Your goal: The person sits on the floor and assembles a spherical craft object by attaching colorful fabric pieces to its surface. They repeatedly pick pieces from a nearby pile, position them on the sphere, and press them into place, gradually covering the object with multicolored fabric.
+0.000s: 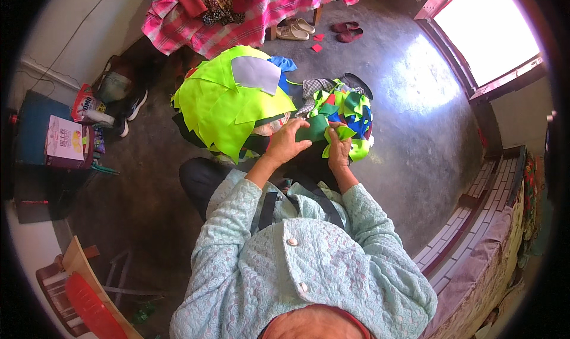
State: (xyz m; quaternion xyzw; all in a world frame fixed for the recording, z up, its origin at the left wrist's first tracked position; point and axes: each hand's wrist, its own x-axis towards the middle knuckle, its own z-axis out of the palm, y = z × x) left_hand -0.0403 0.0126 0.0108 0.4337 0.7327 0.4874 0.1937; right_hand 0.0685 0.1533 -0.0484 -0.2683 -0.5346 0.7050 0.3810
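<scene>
My left hand (pixel 285 143) is in front of me, thumb and index finger spread apart beside a dark green cloth piece (pixel 313 127). Closed in a pinch, my right hand (pixel 339 152) grips a yellow-green cloth piece (pixel 345 133) next to the green one. Just beyond my left hand rises a large heap of flat yellow-green cloth pieces (pixel 237 107), with a grey piece (pixel 256 73) on top. Past my right hand lies a pile of small green, blue, red and yellow-green scraps (pixel 354 106). What lies under both piles is mostly hidden.
A bed or table with a pink checked cover (pixel 285 6) stands at the far side, shoes (pixel 293 32) beneath it. Red scraps (pixel 317 48) lie on the floor. At left is a box (pixel 65 138) on a dark cabinet; at lower left, a red-and-wood chair (pixel 89 303).
</scene>
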